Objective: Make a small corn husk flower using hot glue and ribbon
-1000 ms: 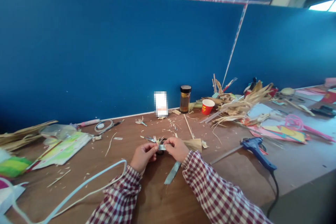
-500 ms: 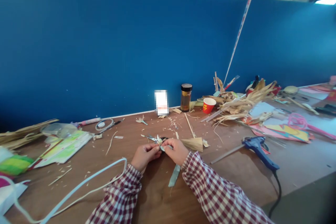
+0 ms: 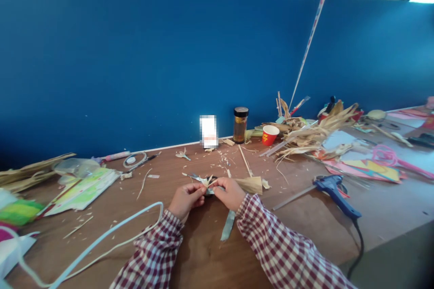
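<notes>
Between my two hands is a small pale corn husk flower (image 3: 207,182) with thin pointed petals. My left hand (image 3: 186,199) pinches it at the base between thumb and fingertips. From the other side, my right hand (image 3: 229,193) is closed on a pale-green strip (image 3: 228,226), whose loose end hangs below the hand toward the table. The part of the strip near the flower is mostly hidden by my fingers. Just behind the hands lie scissors (image 3: 194,177), their handles partly covered. A piece of dry husk (image 3: 250,184) rests beside my right hand.
A blue glue gun (image 3: 334,189) with its cord lies at the right. Farther back stand a lidded jar (image 3: 240,125), a red paper cup (image 3: 270,136) and a heap of corn husks (image 3: 305,137). A white cable (image 3: 111,230) loops at the left front. Husk scraps litter the wooden table (image 3: 135,203).
My right fingers have shifted slightly away from the flower, so its petals show more. The strip's hanging end has swung a little to the right. My left hand stays nearly still.
</notes>
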